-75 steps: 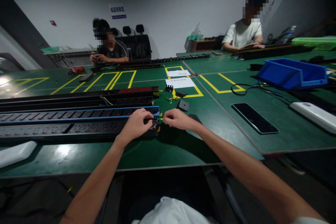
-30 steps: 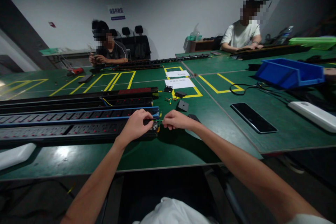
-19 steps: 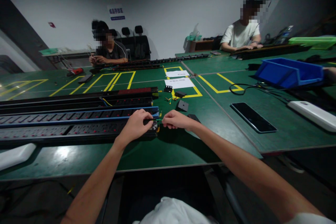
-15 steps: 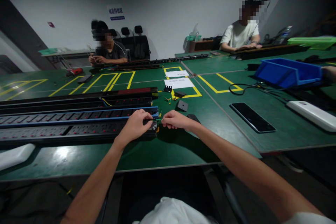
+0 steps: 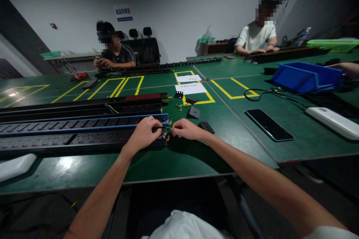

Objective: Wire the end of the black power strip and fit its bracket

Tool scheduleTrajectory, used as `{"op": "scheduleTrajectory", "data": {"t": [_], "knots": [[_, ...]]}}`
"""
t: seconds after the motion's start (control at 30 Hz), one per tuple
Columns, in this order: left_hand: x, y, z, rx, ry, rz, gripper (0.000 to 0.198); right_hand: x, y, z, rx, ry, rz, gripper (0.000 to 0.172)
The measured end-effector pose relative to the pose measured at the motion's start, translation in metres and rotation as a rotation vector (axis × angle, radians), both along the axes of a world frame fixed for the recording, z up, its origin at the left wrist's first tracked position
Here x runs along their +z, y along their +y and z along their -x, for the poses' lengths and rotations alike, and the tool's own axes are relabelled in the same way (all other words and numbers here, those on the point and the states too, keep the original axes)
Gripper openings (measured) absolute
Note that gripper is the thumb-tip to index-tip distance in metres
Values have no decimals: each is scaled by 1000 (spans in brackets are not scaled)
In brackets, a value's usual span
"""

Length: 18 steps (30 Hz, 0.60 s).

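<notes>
The step in hand looks like fine handling of a green wire (image 5: 168,128) at the ends of the socket strips on the surface (image 5: 134,168). The person's right hand (image 5: 186,129) appears to have its fingers pinched on the wire; the left hand (image 5: 147,132) is curled over the near socket strip (image 5: 98,137), and whether its fingers grasp anything cannot be told. The wire spans the narrow gap between both sets of fingertips, beside the blue-edged strip (image 5: 84,123). The next move seems to call for a steady, light pinch.
</notes>
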<state>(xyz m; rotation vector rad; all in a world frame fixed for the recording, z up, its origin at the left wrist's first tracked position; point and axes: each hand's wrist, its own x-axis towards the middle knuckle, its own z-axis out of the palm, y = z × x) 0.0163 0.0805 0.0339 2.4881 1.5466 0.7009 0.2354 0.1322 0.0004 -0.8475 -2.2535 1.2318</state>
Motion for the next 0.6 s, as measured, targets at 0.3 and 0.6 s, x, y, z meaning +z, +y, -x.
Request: {"op": "scheduleTrajectory", "data": {"t": [0.3, 0.6], "knots": [[0, 0, -2, 44, -16, -7, 9, 7, -17, 8, -131, -134, -399, 26], [-1, -1, -2, 47, -4, -4, 11, 6, -21, 14, -135, -191, -430, 25]]}}
